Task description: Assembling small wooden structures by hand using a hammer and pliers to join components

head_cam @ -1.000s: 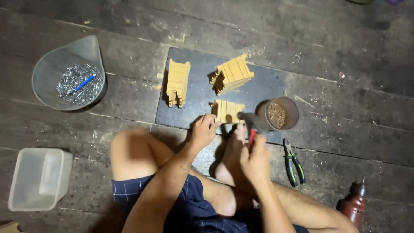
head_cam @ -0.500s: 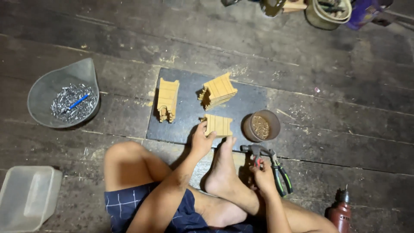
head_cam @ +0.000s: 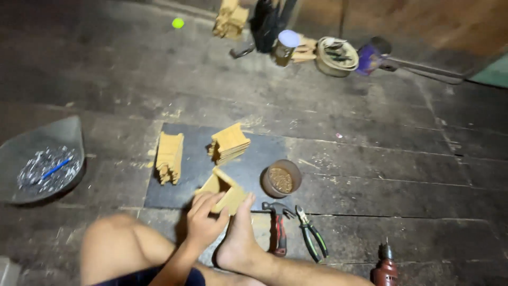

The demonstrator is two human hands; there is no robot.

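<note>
My left hand (head_cam: 205,221) grips a small wooden frame piece (head_cam: 224,191) at the near edge of a dark mat (head_cam: 254,159), beside my bare foot (head_cam: 239,238). My right hand is out of view. Two stacks of similar wooden pieces lie on the mat: one on the left (head_cam: 169,157), one in the middle (head_cam: 229,143). A round brown bowl (head_cam: 281,179) of small nails stands at the mat's right edge. A hammer with a red handle (head_cam: 278,225) lies on the floor right of my foot, with green-handled pliers (head_cam: 311,232) beside it.
A grey dish (head_cam: 45,159) of metal bits and a blue pen sits at left. A red drill (head_cam: 386,265) stands at bottom right. At the back are more wooden pieces (head_cam: 230,18), a tin (head_cam: 284,46), a round container (head_cam: 336,55), and a small green ball (head_cam: 178,23).
The view tilted up toward the back of the floor. My right hand left the hammer on the floor and went out of view. My left hand tilted the wooden piece.
</note>
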